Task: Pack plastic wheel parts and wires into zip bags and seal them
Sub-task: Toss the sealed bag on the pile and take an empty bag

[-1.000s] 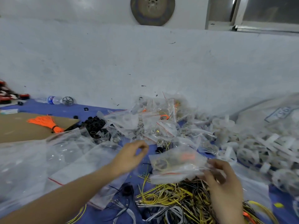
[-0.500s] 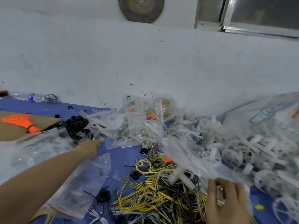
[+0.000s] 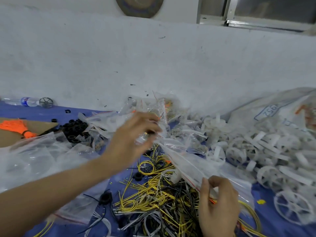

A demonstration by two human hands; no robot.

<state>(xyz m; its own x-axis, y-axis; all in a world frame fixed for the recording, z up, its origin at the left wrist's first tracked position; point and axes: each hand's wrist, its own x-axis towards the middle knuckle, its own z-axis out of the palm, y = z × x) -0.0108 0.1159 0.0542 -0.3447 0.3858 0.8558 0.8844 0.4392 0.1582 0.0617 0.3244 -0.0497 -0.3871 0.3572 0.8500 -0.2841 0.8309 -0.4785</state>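
One zip bag (image 3: pixel 185 162) pinched by right hand (image 3: pixel 217 207); left hand (image 3: pixel 133 139) blurred.

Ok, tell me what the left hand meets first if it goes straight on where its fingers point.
Probably the heap of filled zip bags just beyond the left hand. Motion blur leaves the depth unsure.

**A small parts-packing workshop**

This is a workbench in a plain workshop, not a home. A blue-covered table (image 3: pixel 34 112) is buried in bulk stock: a heap of white plastic wheels (image 3: pixel 256 147), a tangle of yellow, black and white wires (image 3: pixel 162 202), a pile of black rings (image 3: pixel 75 127) and loose clear zip bags (image 3: pixel 34 154). A big printed sack (image 3: pixel 273 110) slumps against a scuffed, bare white wall (image 3: pixel 119 57) beneath a metal-framed window (image 3: pixel 273 11).
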